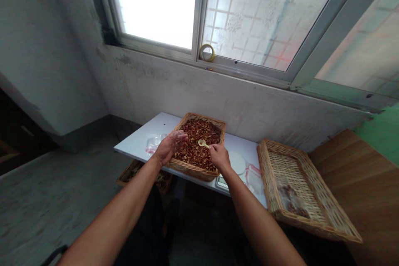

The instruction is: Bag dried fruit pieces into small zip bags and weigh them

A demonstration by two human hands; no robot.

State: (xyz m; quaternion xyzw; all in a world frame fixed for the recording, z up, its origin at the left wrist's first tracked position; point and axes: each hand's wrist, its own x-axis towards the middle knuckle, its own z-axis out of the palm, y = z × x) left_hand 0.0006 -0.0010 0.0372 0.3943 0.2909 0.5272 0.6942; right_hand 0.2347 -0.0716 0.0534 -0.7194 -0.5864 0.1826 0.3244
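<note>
A wicker basket [195,171] of dried red-brown pieces [197,157], which look like cut chilli, stands on the white table. Over its left side, my left hand [167,148] is closed on what looks like a clear plastic bag [180,138]; its edges are hard to make out. My right hand [220,157] grips the handle of a small pale-yellow spoon [202,143], whose bowl is above the pieces near the basket's middle. More clear plastic bags [153,143] lie left of the basket. To its right is a scale [237,163] with a round white plate, partly behind my right wrist.
Bags with red edges [254,178] lie right of the scale. A second wicker basket [298,165] at the right holds a filled clear bag [292,201]. Another basket [126,174] sits below the table [140,135]. A tape roll [202,54] rests on the windowsill.
</note>
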